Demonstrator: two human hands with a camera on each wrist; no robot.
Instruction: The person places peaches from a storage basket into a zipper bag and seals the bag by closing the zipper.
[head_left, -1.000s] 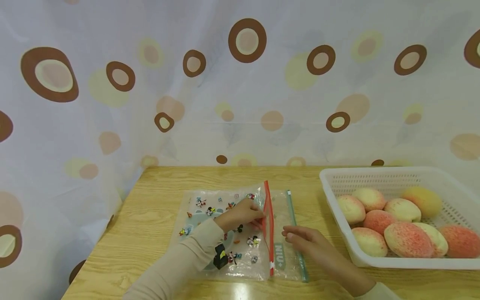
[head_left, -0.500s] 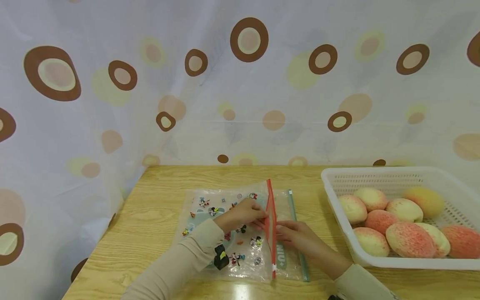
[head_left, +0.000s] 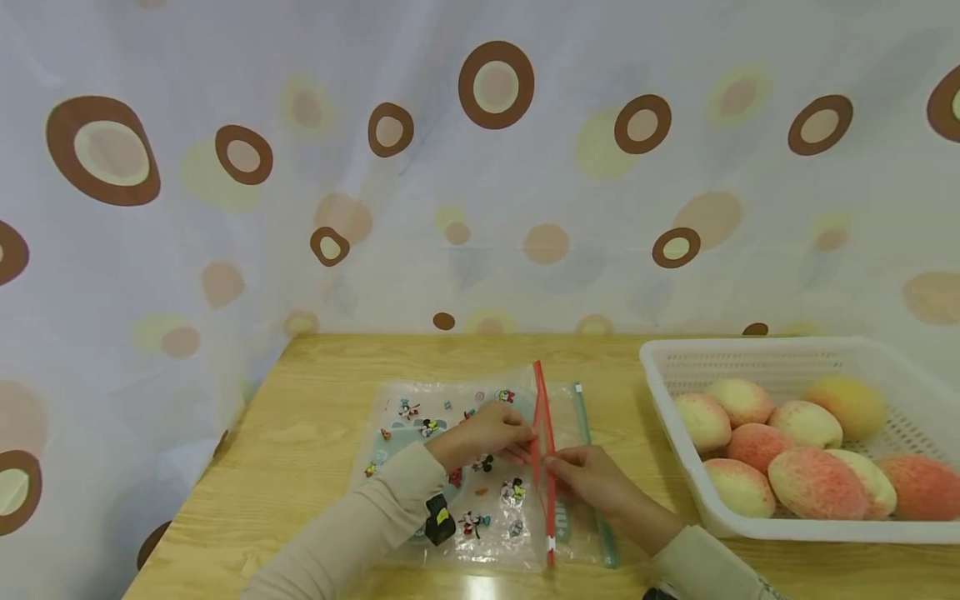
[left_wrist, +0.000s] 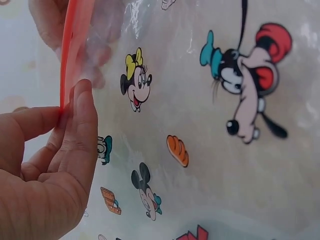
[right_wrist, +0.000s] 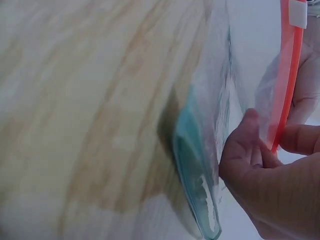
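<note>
A clear zip bag (head_left: pixel 495 546) printed with cartoon characters lies on the table, its red zip edge (head_left: pixel 551 512) standing up with a gap between the two sides. My left hand (head_left: pixel 486 433) pinches the left side of that edge; in the left wrist view its thumb and fingers (left_wrist: pixel 82 107) close on the red strip. Opposite, my right hand (head_left: pixel 600 485) pinches the right side between thumb and fingers, as the right wrist view shows. A white slider (head_left: pixel 551 543) sits at the near end of the zip. Underneath lies another clear bag with a teal zip edge (head_left: pixel 609 546).
A white perforated plastic basket (head_left: pixel 795 528) stands on the right of the wooden table (head_left: pixel 300 433). In it lie several peaches (head_left: pixel 817 482) and a yellow fruit (head_left: pixel 847 407). A curtain with brown rings (head_left: pixel 547 167) hangs behind and to the left.
My right hand has moved left from above the teal-edged bag to the red zip edge and now grips it. The zip edge has shifted slightly right; my left hand keeps its pinch.
</note>
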